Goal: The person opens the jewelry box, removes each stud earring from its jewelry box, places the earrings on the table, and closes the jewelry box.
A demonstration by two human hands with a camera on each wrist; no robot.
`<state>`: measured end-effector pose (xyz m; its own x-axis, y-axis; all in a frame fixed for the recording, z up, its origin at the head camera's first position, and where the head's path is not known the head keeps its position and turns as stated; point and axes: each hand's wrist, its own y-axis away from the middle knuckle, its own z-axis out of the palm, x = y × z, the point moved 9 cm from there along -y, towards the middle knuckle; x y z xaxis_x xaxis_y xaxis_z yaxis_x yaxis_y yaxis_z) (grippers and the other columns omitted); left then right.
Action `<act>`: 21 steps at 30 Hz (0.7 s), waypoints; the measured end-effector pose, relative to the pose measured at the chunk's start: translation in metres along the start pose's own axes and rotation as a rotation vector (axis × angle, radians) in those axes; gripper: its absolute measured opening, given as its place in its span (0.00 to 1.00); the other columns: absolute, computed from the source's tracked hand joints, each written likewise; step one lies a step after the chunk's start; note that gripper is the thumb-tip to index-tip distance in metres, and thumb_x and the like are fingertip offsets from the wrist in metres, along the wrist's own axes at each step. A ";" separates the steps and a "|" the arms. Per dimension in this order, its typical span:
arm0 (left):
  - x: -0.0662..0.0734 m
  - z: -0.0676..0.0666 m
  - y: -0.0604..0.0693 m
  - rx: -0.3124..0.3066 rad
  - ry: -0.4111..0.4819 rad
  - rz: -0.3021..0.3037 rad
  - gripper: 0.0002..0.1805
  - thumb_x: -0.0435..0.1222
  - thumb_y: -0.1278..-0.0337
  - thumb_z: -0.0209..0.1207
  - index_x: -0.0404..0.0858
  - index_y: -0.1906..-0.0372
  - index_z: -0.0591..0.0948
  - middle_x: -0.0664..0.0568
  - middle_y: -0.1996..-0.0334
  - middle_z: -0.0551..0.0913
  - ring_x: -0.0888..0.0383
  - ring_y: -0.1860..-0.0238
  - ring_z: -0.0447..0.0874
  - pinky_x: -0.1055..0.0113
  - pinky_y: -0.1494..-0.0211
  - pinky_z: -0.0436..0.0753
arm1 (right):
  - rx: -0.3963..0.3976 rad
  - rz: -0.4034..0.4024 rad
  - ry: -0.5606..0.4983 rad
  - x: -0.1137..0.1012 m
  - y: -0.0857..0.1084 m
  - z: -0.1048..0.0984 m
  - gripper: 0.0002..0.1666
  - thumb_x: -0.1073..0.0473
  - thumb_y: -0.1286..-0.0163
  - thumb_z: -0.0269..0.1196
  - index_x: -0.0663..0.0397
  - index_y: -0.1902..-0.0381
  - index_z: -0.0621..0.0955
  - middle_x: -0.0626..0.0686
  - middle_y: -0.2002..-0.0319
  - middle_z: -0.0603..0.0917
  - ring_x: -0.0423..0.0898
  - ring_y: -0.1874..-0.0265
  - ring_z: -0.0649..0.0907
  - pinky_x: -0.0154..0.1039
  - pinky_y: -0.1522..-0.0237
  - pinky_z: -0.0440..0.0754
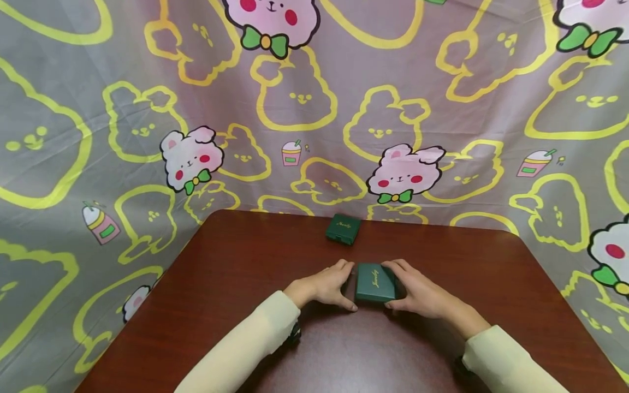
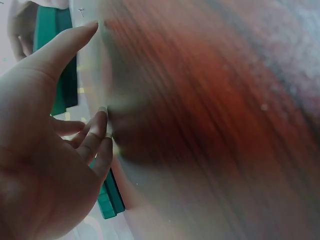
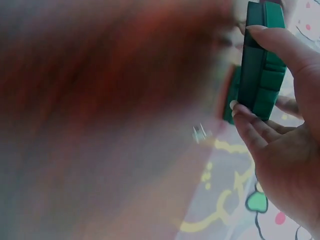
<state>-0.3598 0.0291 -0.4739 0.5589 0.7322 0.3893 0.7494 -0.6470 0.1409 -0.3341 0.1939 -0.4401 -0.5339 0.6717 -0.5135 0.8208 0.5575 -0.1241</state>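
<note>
In the head view a green box with gold lettering sits near the middle of the table, between both hands. My right hand grips its right side, thumb at the near edge and fingers at the far edge; the right wrist view shows this hand holding the box. My left hand is beside the left side, thumb and fingers apart and slightly bent. The left wrist view shows that hand with nothing gripped and the box beyond the thumb; contact there is unclear.
A second green box lies near the table's far edge, behind the first. It shows also in the left wrist view and right wrist view. A patterned cloth hangs behind and beside the brown table.
</note>
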 end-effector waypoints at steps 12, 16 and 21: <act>0.002 0.002 0.000 0.001 -0.031 0.020 0.47 0.58 0.49 0.73 0.41 0.27 0.70 0.51 0.33 0.66 0.52 0.37 0.74 0.63 0.34 0.73 | 0.158 0.071 0.038 0.037 0.013 -0.059 0.54 0.50 0.46 0.81 0.59 0.28 0.67 0.60 0.40 0.73 0.57 0.47 0.76 0.57 0.48 0.80; 0.003 0.001 0.001 0.005 -0.035 0.021 0.47 0.57 0.49 0.74 0.41 0.28 0.71 0.51 0.35 0.67 0.52 0.39 0.75 0.64 0.35 0.73 | 0.195 0.095 0.058 0.051 0.014 -0.069 0.53 0.50 0.45 0.81 0.61 0.29 0.67 0.63 0.41 0.72 0.59 0.48 0.76 0.57 0.50 0.79; 0.003 0.000 0.002 0.011 -0.037 0.025 0.46 0.56 0.49 0.74 0.40 0.29 0.71 0.50 0.35 0.68 0.52 0.39 0.75 0.63 0.35 0.74 | 0.222 0.160 0.070 0.076 0.014 -0.072 0.54 0.49 0.44 0.80 0.65 0.29 0.66 0.67 0.42 0.71 0.61 0.50 0.76 0.58 0.52 0.79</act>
<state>-0.3562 0.0298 -0.4720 0.5903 0.7231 0.3587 0.7385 -0.6632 0.1216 -0.3780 0.2881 -0.4195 -0.4005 0.7788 -0.4828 0.9160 0.3267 -0.2329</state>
